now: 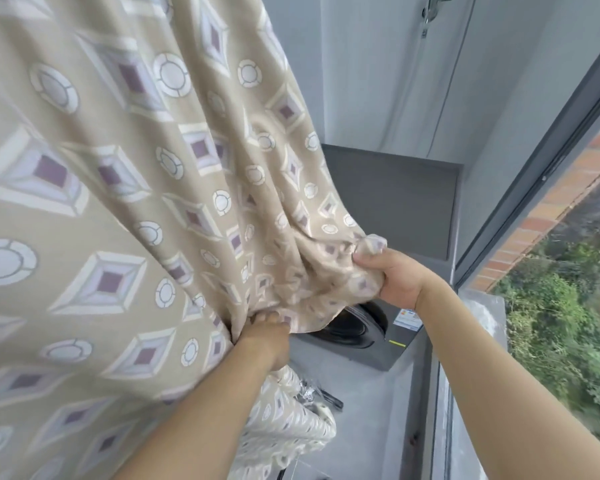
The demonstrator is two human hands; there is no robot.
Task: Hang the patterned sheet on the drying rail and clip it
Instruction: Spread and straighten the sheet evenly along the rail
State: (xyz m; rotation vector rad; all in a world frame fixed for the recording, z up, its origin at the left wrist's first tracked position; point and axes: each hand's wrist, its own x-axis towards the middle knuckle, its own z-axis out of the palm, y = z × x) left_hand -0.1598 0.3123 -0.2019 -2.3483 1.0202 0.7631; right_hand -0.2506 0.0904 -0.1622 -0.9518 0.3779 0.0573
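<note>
Beige patterned sheet (125, 188) hangs from above, its length running down-left to a bunched lower edge. The right hand (397, 277) grips that bunch; the left hand (269, 336), just below-left, pinches the neighbouring fold.

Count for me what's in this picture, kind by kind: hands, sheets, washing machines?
Hands: 2, the left hand and the right hand, both gripping fabric
Patterned sheet: 1
Washing machine: 1
Total: 4
</note>
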